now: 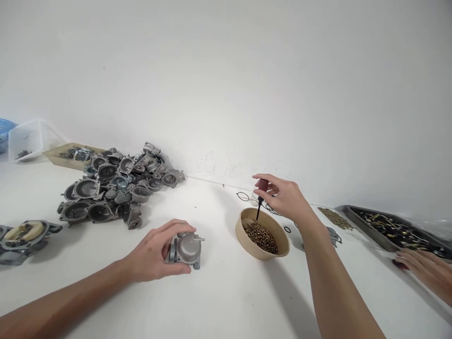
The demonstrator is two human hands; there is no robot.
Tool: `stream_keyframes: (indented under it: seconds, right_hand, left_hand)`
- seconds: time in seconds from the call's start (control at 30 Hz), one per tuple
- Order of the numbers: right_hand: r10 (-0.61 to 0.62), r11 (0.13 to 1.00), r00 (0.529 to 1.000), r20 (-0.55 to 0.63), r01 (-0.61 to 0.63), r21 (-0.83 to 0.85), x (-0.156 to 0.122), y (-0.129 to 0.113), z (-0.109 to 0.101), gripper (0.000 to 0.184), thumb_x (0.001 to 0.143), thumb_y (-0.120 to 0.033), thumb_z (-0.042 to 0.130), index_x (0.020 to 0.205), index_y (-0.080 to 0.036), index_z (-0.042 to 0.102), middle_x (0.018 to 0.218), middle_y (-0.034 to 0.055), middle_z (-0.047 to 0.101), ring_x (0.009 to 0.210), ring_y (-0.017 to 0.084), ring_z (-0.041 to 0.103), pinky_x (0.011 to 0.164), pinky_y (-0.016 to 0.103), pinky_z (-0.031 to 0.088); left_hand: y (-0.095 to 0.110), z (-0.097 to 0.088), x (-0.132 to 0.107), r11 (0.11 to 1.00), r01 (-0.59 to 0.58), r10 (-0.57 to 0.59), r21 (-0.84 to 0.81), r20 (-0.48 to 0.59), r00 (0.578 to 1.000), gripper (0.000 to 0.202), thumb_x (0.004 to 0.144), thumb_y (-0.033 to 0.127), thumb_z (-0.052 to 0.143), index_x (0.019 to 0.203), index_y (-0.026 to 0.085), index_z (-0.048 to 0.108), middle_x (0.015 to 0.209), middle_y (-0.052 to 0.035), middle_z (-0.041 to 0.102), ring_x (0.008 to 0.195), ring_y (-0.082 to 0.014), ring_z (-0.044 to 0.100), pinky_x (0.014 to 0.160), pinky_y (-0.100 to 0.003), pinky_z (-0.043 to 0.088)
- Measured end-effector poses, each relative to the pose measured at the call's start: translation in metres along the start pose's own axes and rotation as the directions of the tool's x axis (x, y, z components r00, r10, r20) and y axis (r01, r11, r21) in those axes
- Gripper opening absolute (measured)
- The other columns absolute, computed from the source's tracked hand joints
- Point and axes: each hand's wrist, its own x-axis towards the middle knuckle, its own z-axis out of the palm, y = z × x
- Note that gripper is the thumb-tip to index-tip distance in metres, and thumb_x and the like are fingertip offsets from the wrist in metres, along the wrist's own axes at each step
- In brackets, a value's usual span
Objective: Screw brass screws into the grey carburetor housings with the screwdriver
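Observation:
My left hand (155, 252) is closed around a grey metal carburetor body (187, 248) that rests on the white table. My right hand (284, 197) pinches a small screwdriver with a dark red handle (262, 186). Its thin shaft points down into a tan bowl (247, 240) holding several small brass parts (260, 236). The bowl stands just right of the carburetor body.
A heap of grey carburetor castings (113, 186) lies at the back left, with trays and a clear box (30, 139) behind it. Black O-rings (242, 196) lie near the wall. A dark tray of small parts (395, 226) is at right, where another person's hand (423, 268) rests.

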Motion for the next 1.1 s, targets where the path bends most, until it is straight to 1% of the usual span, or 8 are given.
stream_keyframes:
  seconds: [0.17,0.3,0.43,0.6,0.7,0.83,0.97,1.1]
  right_hand:
    - [0.030,0.999,0.999,0.021,-0.030,-0.016,0.003,0.010,0.007,0.036,0.093,-0.039,0.065,0.124,-0.024,0.075,0.090,0.0072,0.077,0.082,0.024,0.071,0.083,0.045,0.063]
    - [0.039,0.999,0.999,0.037,-0.038,-0.019,0.005,0.019,0.013,0.035,0.092,-0.039,0.066,0.121,-0.024,0.076,0.087,0.0065,0.077,0.077,0.022,0.069,0.080,0.043,0.064]
    - [0.037,0.999,0.999,0.036,-0.036,-0.017,0.004,0.021,0.012,0.035,0.093,-0.042,0.066,0.122,-0.024,0.075,0.089,0.0066,0.077,0.078,0.022,0.070,0.081,0.043,0.064]
    - [0.035,0.999,0.999,0.017,-0.035,-0.009,0.004,0.017,0.008,0.037,0.094,-0.045,0.066,0.124,-0.026,0.075,0.091,0.0069,0.077,0.080,0.024,0.072,0.081,0.044,0.064]
    - [0.033,0.999,0.999,0.015,-0.033,-0.006,0.004,0.013,0.007,0.036,0.093,-0.042,0.066,0.125,-0.026,0.075,0.090,0.0064,0.078,0.080,0.024,0.073,0.082,0.044,0.065]
    - [0.022,1.000,1.000,0.002,-0.022,-0.022,0.003,0.006,0.004,0.034,0.093,-0.038,0.066,0.124,-0.027,0.076,0.089,0.0055,0.078,0.082,0.024,0.073,0.084,0.044,0.065]
    - [0.006,1.000,1.000,-0.012,-0.006,-0.026,0.000,-0.001,0.001,0.033,0.093,-0.036,0.066,0.123,-0.026,0.076,0.090,0.0053,0.079,0.082,0.024,0.074,0.083,0.044,0.065]
    - [-0.026,0.999,0.999,-0.026,0.025,-0.032,-0.002,-0.008,-0.003,0.034,0.094,-0.035,0.066,0.125,-0.026,0.075,0.093,0.0058,0.080,0.083,0.024,0.076,0.082,0.043,0.065]
  left_hand:
    - [0.000,0.002,0.002,1.000,0.015,-0.014,0.022,-0.048,0.999,0.064,0.081,0.041,0.090,0.139,0.035,0.063,0.148,-0.0056,0.060,0.063,-0.0112,0.049,0.064,-0.028,0.049]
    - [-0.002,0.001,0.003,0.999,-0.002,0.004,0.035,-0.054,0.999,0.064,0.082,0.043,0.091,0.140,0.036,0.062,0.148,-0.0053,0.060,0.065,-0.0122,0.051,0.066,-0.028,0.049]
    - [-0.004,0.002,0.002,0.999,-0.019,0.022,0.043,-0.053,0.998,0.066,0.082,0.046,0.092,0.140,0.036,0.063,0.148,-0.0055,0.060,0.062,-0.0102,0.048,0.065,-0.028,0.049]
    - [-0.006,0.002,0.002,0.997,-0.034,0.037,0.067,-0.040,0.999,0.074,0.077,0.042,0.095,0.143,0.039,0.061,0.150,-0.0040,0.058,0.060,-0.0084,0.047,0.064,-0.027,0.050]
    - [-0.006,0.001,0.003,0.994,-0.058,0.062,0.089,-0.047,0.997,0.078,0.074,0.039,0.096,0.144,0.039,0.060,0.149,-0.0042,0.058,0.060,-0.0087,0.047,0.064,-0.027,0.050]
    - [-0.007,0.000,0.002,0.987,-0.088,0.095,0.134,-0.053,0.994,0.080,0.073,0.039,0.096,0.143,0.038,0.060,0.146,-0.0044,0.060,0.060,-0.0097,0.047,0.065,-0.028,0.050]
    - [-0.006,-0.001,0.001,0.980,-0.100,0.111,0.172,-0.056,0.992,0.079,0.074,0.039,0.094,0.144,0.038,0.059,0.144,-0.0049,0.060,0.066,-0.0123,0.053,0.069,-0.030,0.052]
    - [-0.004,-0.003,0.001,0.976,-0.117,0.125,0.182,-0.032,0.992,0.076,0.077,0.036,0.089,0.145,0.036,0.057,0.143,-0.0066,0.060,0.074,-0.0157,0.059,0.073,-0.031,0.053]
